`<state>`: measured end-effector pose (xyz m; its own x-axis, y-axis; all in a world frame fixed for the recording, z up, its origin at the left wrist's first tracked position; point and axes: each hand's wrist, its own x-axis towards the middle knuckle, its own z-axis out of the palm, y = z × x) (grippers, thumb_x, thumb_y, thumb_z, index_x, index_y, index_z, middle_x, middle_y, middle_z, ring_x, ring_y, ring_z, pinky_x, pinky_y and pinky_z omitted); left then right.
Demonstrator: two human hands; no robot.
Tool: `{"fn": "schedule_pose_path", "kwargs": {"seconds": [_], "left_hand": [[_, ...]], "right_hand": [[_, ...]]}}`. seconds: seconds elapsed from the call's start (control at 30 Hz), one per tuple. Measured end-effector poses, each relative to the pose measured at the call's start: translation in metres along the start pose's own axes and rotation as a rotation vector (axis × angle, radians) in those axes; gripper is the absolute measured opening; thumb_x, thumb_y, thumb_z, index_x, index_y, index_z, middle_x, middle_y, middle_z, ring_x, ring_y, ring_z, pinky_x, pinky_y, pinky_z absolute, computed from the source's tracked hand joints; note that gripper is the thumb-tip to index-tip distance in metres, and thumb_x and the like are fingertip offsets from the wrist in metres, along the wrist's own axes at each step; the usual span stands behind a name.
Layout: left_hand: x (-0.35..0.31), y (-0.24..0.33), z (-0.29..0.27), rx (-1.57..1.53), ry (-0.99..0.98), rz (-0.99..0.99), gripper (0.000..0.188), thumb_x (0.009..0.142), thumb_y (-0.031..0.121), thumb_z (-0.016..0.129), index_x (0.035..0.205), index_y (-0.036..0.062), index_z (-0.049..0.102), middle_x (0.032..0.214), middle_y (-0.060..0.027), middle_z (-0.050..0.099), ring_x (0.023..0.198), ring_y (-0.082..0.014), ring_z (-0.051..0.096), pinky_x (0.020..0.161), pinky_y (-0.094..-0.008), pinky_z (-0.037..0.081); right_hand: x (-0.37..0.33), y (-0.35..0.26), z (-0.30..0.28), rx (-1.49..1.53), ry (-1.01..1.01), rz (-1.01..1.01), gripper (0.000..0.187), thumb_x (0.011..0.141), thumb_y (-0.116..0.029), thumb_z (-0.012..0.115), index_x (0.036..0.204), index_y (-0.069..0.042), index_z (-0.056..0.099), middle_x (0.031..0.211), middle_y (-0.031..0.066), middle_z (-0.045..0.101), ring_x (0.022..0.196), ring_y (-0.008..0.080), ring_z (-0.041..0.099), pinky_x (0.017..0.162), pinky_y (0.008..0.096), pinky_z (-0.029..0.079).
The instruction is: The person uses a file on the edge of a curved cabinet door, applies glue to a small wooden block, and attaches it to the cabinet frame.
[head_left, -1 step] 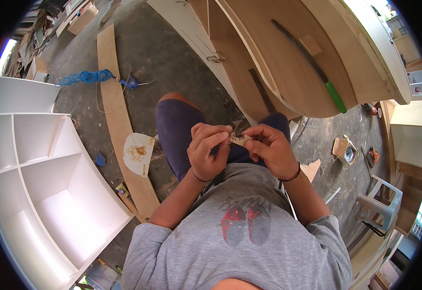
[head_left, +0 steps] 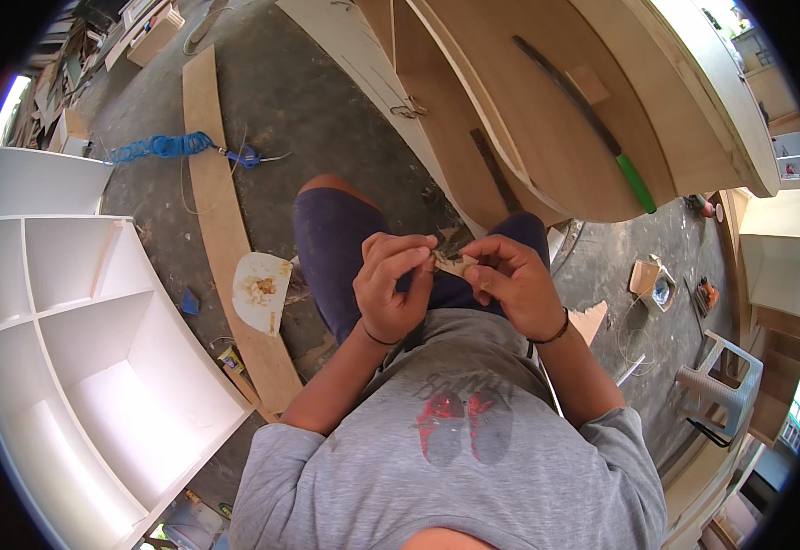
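Observation:
My right hand (head_left: 517,286) is closed, pinching a small pale piece (head_left: 455,266) between thumb and fingers, above my lap. It looks like a scrap of wood or stiff sheet, though its exact kind is unclear. Just left of it, my left hand (head_left: 394,286) has its fingers curled and its thumb close to them. Its fingertips come up to the left end of the pale piece. Whether they grip something tiny there cannot be made out. Beyond my knees stands a curved wooden furniture piece (head_left: 473,92). A hand saw with a green handle (head_left: 636,183) lies on it.
A white shelf unit (head_left: 29,266) lies at left. Beside it are a long plank (head_left: 208,174), a coiled blue air hose (head_left: 166,145) with a blow gun, and a white scrap smeared yellow-brown (head_left: 267,316). At right are a grey plastic stool (head_left: 716,390) and an orange tool (head_left: 709,293).

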<state>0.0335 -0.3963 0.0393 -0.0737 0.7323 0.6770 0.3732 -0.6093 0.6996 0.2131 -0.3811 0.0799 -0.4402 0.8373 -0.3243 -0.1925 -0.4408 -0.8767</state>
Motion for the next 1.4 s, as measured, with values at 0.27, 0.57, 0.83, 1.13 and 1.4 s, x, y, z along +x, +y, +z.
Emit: {"fn": "schedule_pose_path", "kwargs": {"seconds": [0.27, 0.57, 0.83, 1.13, 1.4], "left_hand": [[-0.002, 0.005, 0.005, -0.496, -0.255, -0.581, 0.029, 0.085, -0.003, 0.05, 0.114, -0.0024, 0.052, 0.11, -0.0117, 0.057, 0.092, -0.0149, 0.054, 0.086, -0.0276, 0.042], [0.0, 0.014, 0.012, -0.675, -0.35, -0.853, 0.02, 0.086, 0.001, 0.055, 0.106, -0.0045, 0.056, 0.093, -0.0051, 0.061, 0.083, -0.0087, 0.056, 0.073, -0.0214, 0.045], [-0.011, 0.007, 0.026, -0.847, -0.216, -1.031, 0.014, 0.087, 0.003, 0.057, 0.099, -0.0031, 0.055, 0.09, -0.0074, 0.061, 0.082, -0.0111, 0.058, 0.075, -0.0232, 0.047], [-0.014, 0.006, 0.038, -0.847, -0.123, -1.017, 0.014, 0.087, 0.003, 0.058, 0.1, -0.0016, 0.055, 0.092, -0.0055, 0.061, 0.083, -0.0099, 0.058, 0.075, -0.0218, 0.047], [-0.019, 0.006, 0.057, -0.782, -0.126, -1.045, 0.014, 0.086, 0.004, 0.058, 0.099, -0.0005, 0.055, 0.092, -0.005, 0.061, 0.083, -0.0096, 0.059, 0.074, -0.022, 0.047]], "right_hand": [[-0.002, 0.004, -0.011, -0.236, 0.042, -0.107, 0.027, 0.084, -0.004, 0.06, 0.11, -0.002, 0.056, 0.077, -0.0009, 0.053, 0.063, 0.0037, 0.046, 0.054, 0.0175, 0.038], [-0.004, 0.009, -0.027, -0.178, 0.15, -0.111, 0.022, 0.084, -0.002, 0.059, 0.105, 0.0, 0.057, 0.084, -0.0006, 0.054, 0.074, 0.0047, 0.049, 0.066, 0.0196, 0.043], [-0.007, 0.008, -0.036, 0.251, 0.171, -0.006, 0.025, 0.088, -0.007, 0.051, 0.112, -0.001, 0.053, 0.088, 0.0015, 0.055, 0.074, 0.0081, 0.05, 0.058, 0.0228, 0.044], [-0.01, 0.019, -0.034, 0.388, 0.2, 0.062, 0.026, 0.086, -0.01, 0.058, 0.11, -0.001, 0.053, 0.089, 0.0013, 0.056, 0.074, 0.0072, 0.052, 0.057, 0.0215, 0.044], [-0.003, 0.037, -0.038, 0.304, 0.275, 0.059, 0.019, 0.086, -0.014, 0.059, 0.102, -0.003, 0.058, 0.084, -0.0002, 0.058, 0.072, 0.0059, 0.053, 0.056, 0.0206, 0.043]]}}
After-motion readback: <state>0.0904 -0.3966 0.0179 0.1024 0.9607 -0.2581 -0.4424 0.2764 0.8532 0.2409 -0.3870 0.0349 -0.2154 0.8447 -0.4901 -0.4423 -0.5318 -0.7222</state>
